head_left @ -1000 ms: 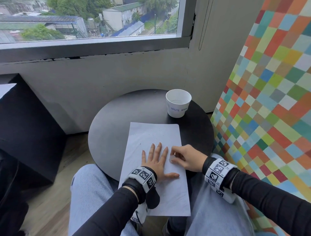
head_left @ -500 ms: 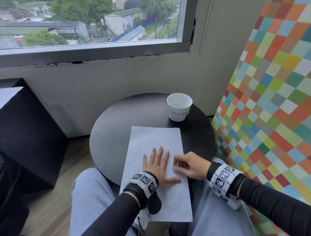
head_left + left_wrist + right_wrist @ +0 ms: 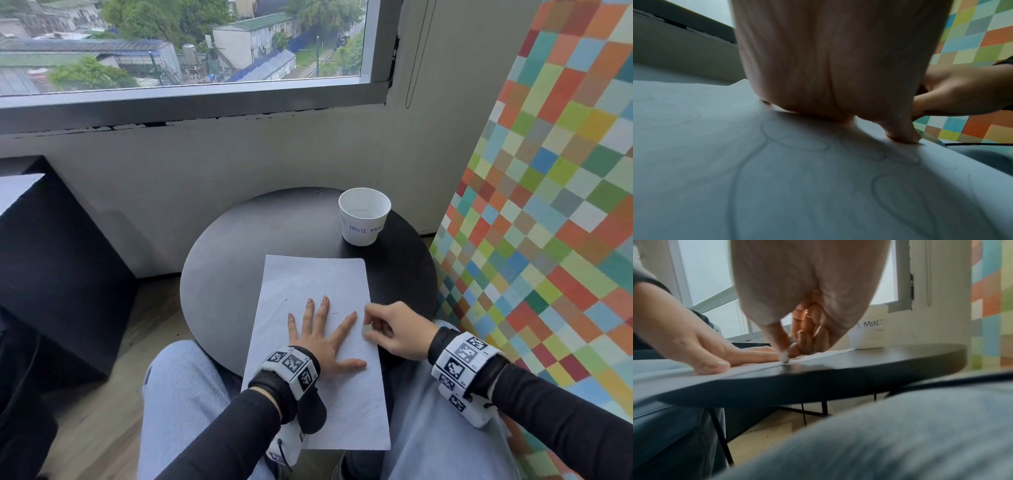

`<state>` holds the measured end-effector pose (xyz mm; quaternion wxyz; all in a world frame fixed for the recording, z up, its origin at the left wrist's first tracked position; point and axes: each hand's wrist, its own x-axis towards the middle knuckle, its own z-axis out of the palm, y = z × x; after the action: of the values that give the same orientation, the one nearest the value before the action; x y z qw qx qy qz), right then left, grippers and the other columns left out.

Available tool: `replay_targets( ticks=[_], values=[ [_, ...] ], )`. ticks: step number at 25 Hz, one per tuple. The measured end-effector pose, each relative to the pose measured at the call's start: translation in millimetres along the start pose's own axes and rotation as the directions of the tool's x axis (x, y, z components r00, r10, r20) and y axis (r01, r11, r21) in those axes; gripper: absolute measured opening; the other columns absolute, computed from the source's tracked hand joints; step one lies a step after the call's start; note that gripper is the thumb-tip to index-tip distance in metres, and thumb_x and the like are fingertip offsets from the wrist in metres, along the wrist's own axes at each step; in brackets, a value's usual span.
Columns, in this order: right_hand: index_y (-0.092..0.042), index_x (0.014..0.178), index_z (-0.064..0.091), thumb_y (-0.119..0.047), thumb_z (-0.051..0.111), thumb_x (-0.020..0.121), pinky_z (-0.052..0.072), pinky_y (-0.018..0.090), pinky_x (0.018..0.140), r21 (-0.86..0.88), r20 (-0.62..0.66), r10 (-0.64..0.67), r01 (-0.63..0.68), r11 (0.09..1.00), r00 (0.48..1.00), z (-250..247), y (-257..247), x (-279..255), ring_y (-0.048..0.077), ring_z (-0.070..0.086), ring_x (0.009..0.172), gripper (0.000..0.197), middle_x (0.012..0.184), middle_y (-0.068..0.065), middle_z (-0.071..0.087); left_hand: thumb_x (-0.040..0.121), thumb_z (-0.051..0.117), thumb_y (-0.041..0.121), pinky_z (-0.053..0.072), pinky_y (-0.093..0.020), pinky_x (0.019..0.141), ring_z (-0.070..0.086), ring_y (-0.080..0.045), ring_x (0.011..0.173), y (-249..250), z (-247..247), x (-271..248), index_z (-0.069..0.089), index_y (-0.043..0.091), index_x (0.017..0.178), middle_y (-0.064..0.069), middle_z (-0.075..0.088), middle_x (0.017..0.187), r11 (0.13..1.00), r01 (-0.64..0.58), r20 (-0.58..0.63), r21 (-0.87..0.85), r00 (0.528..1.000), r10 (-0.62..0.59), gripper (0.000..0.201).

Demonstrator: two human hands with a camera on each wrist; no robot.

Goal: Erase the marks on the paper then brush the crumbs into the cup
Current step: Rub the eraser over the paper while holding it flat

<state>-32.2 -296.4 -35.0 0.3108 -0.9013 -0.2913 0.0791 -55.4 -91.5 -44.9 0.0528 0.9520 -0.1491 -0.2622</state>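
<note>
A white sheet of paper (image 3: 318, 281) lies on the round black table (image 3: 233, 260) and hangs over its near edge onto my lap. My left hand (image 3: 322, 335) lies flat on the sheet with fingers spread, pressing it down. My right hand (image 3: 387, 329) pinches a small white eraser (image 3: 365, 330) against the paper's right edge, beside my left index finger. Dark eraser crumbs (image 3: 310, 281) are scattered over the far half of the sheet. Faint pencil loops (image 3: 797, 142) show on the paper in the left wrist view. The white paper cup (image 3: 364, 216), labelled as a waste basket, stands at the table's far right.
A checkered coloured panel (image 3: 548, 205) stands close on the right of the table. A black block (image 3: 51, 274) sits on the left over a wooden floor. A grey wall and window ledge (image 3: 191, 106) run behind the table. My knees in light jeans are under the table's near edge.
My right hand with the eraser has shifted slightly along the paper's right edge. My left hand stays flat on the sheet. The camera view has dropped a little.
</note>
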Motion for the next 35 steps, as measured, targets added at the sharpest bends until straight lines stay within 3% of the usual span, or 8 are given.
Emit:
replay_targets(
  ticks=[9, 13, 16, 20, 23, 27, 31, 35],
  values=[
    [-0.018, 0.085, 0.056, -0.026, 0.063, 0.084, 0.036, 0.013, 0.058, 0.01, 0.104, -0.053, 0.053, 0.999, 0.993, 4, -4, -6, 0.008, 0.047, 0.056, 0.011, 0.063, -0.01, 0.052, 0.076, 0.041, 0.088, -0.018, -0.063, 0.113, -0.037, -0.031, 0.142, 0, 0, 0, -0.018, 0.054, 0.147, -0.003, -0.038, 0.156, 1.0, -0.003, 0.0, -0.004, 1.0, 0.003, 0.098],
    [-0.017, 0.082, 0.055, -0.023, 0.063, 0.084, 0.037, 0.019, 0.057, 0.012, -0.03, 0.019, -0.018, 1.0, 0.999, -4, 2, -2, 0.01, 0.047, 0.054, 0.011, 0.062, -0.005, 0.054, 0.076, 0.042, 0.087, -0.019, -0.062, 0.112, -0.037, -0.03, 0.142, -1, 1, 1, -0.018, 0.055, 0.147, -0.002, -0.038, 0.156, 1.0, -0.001, 0.004, -0.013, 1.0, 0.001, 0.098],
    [-0.018, 0.084, 0.058, -0.026, 0.064, 0.085, 0.038, 0.015, 0.058, 0.002, 0.1, -0.057, 0.057, 0.998, 0.993, 4, -5, -6, 0.009, 0.049, 0.058, 0.01, 0.064, -0.009, 0.054, 0.075, 0.04, 0.088, -0.019, -0.063, 0.112, -0.038, -0.03, 0.142, -1, 1, 2, -0.019, 0.055, 0.147, -0.002, -0.039, 0.156, 1.0, -0.003, 0.006, -0.005, 1.0, 0.003, 0.099],
    [-0.017, 0.083, 0.056, -0.022, 0.063, 0.084, 0.037, 0.02, 0.056, 0.002, -0.033, 0.026, -0.026, 1.0, 0.999, -3, -1, -1, 0.008, 0.047, 0.053, 0.009, 0.06, -0.009, 0.051, 0.076, 0.04, 0.088, -0.019, -0.062, 0.112, -0.038, -0.03, 0.142, -1, 1, 1, -0.019, 0.054, 0.147, -0.002, -0.038, 0.156, 1.0, 0.002, 0.007, -0.003, 1.0, -0.002, 0.098],
    [-0.018, 0.085, 0.058, -0.024, 0.063, 0.084, 0.037, 0.014, 0.057, 0.011, 0.109, -0.074, 0.074, 0.997, 0.991, 8, -12, -5, 0.008, 0.048, 0.056, 0.008, 0.061, -0.012, 0.051, 0.075, 0.04, 0.089, -0.017, -0.063, 0.113, -0.037, -0.03, 0.142, -1, 2, 2, -0.018, 0.054, 0.148, -0.003, -0.038, 0.156, 1.0, -0.001, -0.005, 0.008, 1.0, 0.001, 0.1],
    [-0.018, 0.084, 0.057, -0.023, 0.065, 0.084, 0.037, 0.02, 0.057, 0.023, -0.052, 0.047, -0.046, 0.999, 0.998, -1, -4, 1, 0.01, 0.046, 0.053, 0.009, 0.058, -0.007, 0.051, 0.076, 0.04, 0.088, -0.017, -0.063, 0.113, -0.036, -0.03, 0.143, 0, 2, 1, -0.019, 0.053, 0.148, -0.002, -0.037, 0.157, 1.0, 0.002, 0.0, 0.007, 1.0, -0.002, 0.1],
    [-0.018, 0.087, 0.062, -0.027, 0.065, 0.085, 0.037, 0.015, 0.058, 0.043, 0.101, -0.053, 0.049, 0.998, 0.993, 10, -14, -5, 0.008, 0.046, 0.056, 0.009, 0.06, -0.01, 0.051, 0.075, 0.04, 0.089, -0.016, -0.064, 0.113, -0.037, -0.03, 0.142, -1, 2, 1, -0.019, 0.051, 0.149, -0.003, -0.038, 0.157, 1.0, -0.004, -0.003, 0.015, 1.0, 0.004, 0.102],
    [-0.022, 0.082, 0.055, -0.02, 0.065, 0.086, 0.036, 0.018, 0.058, 0.041, -0.035, 0.028, -0.027, 0.999, 0.999, 2, -10, 1, 0.007, 0.045, 0.053, 0.01, 0.058, -0.009, 0.049, 0.075, 0.04, 0.088, -0.015, -0.064, 0.113, -0.037, -0.03, 0.143, 0, 2, 1, -0.02, 0.05, 0.148, -0.003, -0.038, 0.156, 1.0, 0.003, 0.009, 0.012, 1.0, -0.003, 0.102]
  ],
)
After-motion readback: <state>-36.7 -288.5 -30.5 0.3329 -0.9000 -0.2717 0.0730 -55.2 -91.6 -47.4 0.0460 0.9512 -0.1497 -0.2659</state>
